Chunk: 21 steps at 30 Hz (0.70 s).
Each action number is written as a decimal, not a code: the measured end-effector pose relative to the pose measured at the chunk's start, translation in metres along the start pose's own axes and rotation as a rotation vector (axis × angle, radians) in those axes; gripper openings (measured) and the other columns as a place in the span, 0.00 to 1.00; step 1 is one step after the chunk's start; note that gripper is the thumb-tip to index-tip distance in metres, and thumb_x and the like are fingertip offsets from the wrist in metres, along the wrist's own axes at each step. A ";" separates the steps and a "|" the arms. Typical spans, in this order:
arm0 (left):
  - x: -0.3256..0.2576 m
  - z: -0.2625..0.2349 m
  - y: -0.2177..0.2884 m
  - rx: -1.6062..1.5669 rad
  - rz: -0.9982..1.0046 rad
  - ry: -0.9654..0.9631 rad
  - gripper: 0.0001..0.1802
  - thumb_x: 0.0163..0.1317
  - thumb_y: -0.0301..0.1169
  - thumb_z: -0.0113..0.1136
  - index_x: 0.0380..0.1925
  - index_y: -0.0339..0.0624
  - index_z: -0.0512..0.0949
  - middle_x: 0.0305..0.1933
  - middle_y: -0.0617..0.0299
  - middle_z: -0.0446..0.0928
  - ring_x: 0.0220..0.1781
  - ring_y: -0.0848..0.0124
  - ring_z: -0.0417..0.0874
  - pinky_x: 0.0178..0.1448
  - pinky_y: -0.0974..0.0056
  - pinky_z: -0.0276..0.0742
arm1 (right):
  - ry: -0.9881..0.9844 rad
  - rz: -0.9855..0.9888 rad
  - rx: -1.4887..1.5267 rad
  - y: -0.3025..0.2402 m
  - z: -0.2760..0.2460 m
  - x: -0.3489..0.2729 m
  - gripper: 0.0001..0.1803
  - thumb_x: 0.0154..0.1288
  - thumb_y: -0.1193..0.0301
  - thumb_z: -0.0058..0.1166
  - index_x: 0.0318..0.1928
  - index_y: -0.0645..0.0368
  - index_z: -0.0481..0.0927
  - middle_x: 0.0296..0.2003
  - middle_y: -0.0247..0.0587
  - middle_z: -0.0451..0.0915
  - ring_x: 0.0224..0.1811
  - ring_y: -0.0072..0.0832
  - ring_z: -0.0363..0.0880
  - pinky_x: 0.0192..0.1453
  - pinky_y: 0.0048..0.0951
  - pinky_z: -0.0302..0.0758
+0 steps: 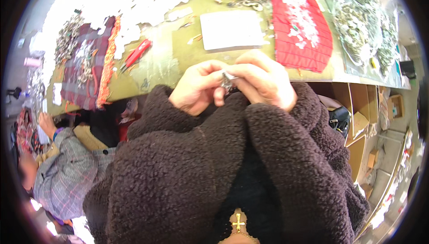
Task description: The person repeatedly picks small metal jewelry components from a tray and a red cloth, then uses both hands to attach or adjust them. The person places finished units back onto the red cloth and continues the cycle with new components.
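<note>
Worktable (178, 40) beyond right hand (270, 80), boxes (359, 122) nearby

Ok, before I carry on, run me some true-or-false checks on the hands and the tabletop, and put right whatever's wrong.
1. The left grip and right grip come together at a small grey piece. True.
2. The red-handled tool lies to the right of the white rectangular panel. False: it lies to the panel's left.
3. Small white pieces lie on the red cloth. True.
4. The plaid cloth has a green edge. False: the edge toward the red-handled tool is orange.
5. A co-worker's checked sleeve shows on the right. False: it shows on the left.
</note>
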<state>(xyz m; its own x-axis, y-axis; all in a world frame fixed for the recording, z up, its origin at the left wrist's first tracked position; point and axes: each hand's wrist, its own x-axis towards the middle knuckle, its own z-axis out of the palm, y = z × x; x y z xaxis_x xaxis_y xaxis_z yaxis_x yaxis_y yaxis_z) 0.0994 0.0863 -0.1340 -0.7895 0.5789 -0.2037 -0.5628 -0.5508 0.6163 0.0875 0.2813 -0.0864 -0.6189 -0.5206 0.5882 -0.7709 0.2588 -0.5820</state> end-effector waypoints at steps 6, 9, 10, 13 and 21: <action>0.010 0.007 -0.012 -0.135 0.125 0.112 0.10 0.65 0.29 0.56 0.44 0.37 0.73 0.32 0.61 0.76 0.25 0.74 0.78 0.28 0.70 0.80 | -0.029 0.096 -0.075 0.003 0.012 -0.014 0.15 0.57 0.80 0.55 0.47 0.64 0.76 0.35 0.45 0.76 0.35 0.38 0.78 0.37 0.30 0.77; 0.006 0.015 -0.008 0.063 0.159 0.165 0.13 0.65 0.28 0.55 0.47 0.35 0.72 0.35 0.58 0.77 0.28 0.72 0.81 0.30 0.70 0.80 | -0.057 0.078 -0.139 0.006 0.009 -0.017 0.12 0.60 0.78 0.53 0.46 0.64 0.76 0.35 0.45 0.76 0.34 0.38 0.78 0.37 0.30 0.77; 0.004 0.018 -0.006 0.162 0.172 0.189 0.14 0.65 0.27 0.55 0.49 0.35 0.71 0.36 0.57 0.78 0.29 0.71 0.82 0.30 0.70 0.80 | -0.058 0.163 -0.072 0.006 0.007 -0.017 0.11 0.62 0.77 0.52 0.45 0.64 0.76 0.35 0.45 0.76 0.34 0.38 0.78 0.36 0.31 0.77; -0.003 0.026 -0.005 0.393 0.235 0.200 0.16 0.65 0.26 0.53 0.51 0.32 0.70 0.40 0.54 0.78 0.31 0.69 0.83 0.32 0.70 0.79 | -0.082 0.086 -0.159 0.005 0.001 -0.014 0.09 0.65 0.74 0.51 0.43 0.64 0.76 0.35 0.46 0.76 0.33 0.38 0.78 0.36 0.32 0.77; 0.001 0.030 -0.018 0.492 0.310 0.294 0.15 0.65 0.24 0.52 0.51 0.30 0.70 0.39 0.53 0.79 0.30 0.69 0.82 0.32 0.69 0.78 | 0.111 0.166 -0.190 -0.010 0.014 -0.019 0.08 0.65 0.70 0.50 0.40 0.62 0.76 0.30 0.46 0.75 0.32 0.41 0.79 0.34 0.37 0.76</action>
<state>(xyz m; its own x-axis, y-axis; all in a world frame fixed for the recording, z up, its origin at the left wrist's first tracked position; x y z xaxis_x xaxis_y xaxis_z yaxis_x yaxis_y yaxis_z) 0.1160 0.1149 -0.1220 -0.9706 0.2106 -0.1167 -0.1753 -0.2856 0.9422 0.1092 0.2775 -0.0998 -0.7435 -0.3685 0.5580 -0.6657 0.4866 -0.5657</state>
